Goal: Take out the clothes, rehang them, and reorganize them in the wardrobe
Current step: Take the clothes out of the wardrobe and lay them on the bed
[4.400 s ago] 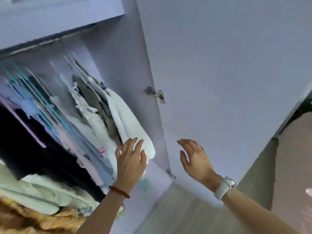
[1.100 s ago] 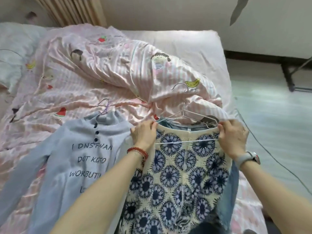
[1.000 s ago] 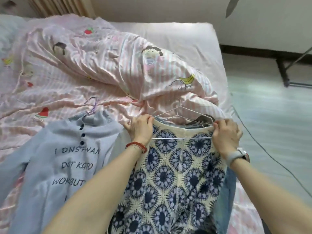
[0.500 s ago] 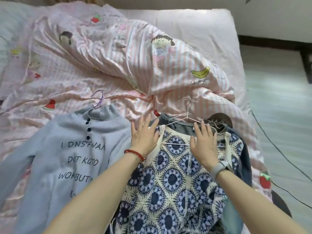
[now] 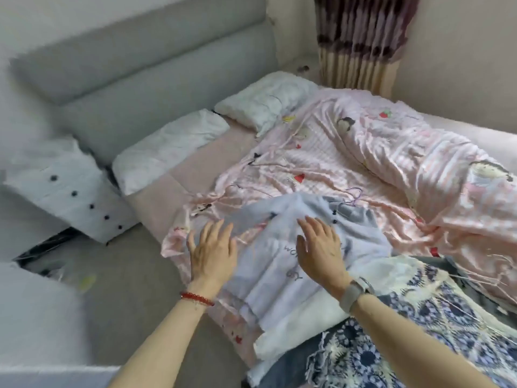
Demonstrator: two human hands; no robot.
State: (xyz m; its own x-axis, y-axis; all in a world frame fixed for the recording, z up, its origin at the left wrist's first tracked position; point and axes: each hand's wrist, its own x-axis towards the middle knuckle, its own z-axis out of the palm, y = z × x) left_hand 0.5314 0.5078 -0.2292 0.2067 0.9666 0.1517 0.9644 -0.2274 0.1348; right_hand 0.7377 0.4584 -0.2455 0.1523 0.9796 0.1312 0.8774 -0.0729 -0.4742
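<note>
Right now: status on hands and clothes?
Left hand open, right hand open, both over the pale blue lettered sweater on the bed. Blue-and-cream floral crochet top beside it, unheld. Nothing in the way.

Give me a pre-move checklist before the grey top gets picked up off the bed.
1. Left hand free: ok, fingers straight, holding nothing.
2. Right hand free: ok, open above the grey top.
3. Top still on its hanger: ok, purple hook shows at the collar.
4. Top clear of other clothes: not ok, its lower edge meets the patterned knit.
5. Buttons fastened: cannot tell, blurred.
6. Top lying flat: not ok, rumpled on the pink quilt.
</note>
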